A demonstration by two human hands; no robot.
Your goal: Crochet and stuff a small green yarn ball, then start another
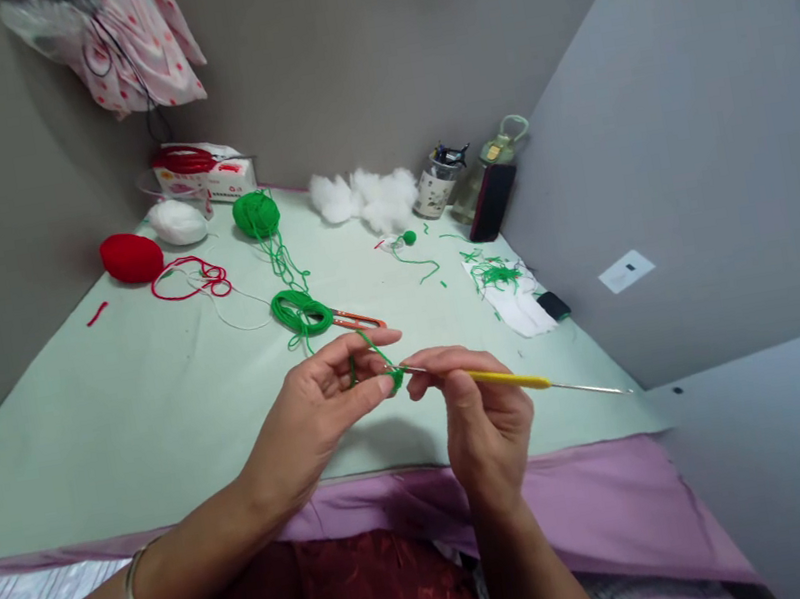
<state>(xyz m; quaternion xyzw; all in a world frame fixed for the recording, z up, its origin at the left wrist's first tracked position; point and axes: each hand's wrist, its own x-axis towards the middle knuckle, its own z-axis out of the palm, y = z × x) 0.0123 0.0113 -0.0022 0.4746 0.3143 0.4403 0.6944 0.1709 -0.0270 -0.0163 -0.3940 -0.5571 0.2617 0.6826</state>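
My left hand (317,404) pinches a small green crocheted piece (395,379) between thumb and fingers, with green yarn running over its raised index finger. In my right hand (485,413) is a crochet hook with a yellow handle (511,379), gripped like a pen. The hook's left tip touches the green piece; its other metal end points right. Just beyond my left hand lie a loose coil of green yarn (302,313) and an orange tool (359,320), partly under the coil.
Along the back are a red yarn ball (132,258), a white ball (176,221), a green ball (256,215), white stuffing (365,201), a pen cup (434,188) and a leaning phone (494,202). Green scraps (498,272) lie on white paper (523,308) at right.
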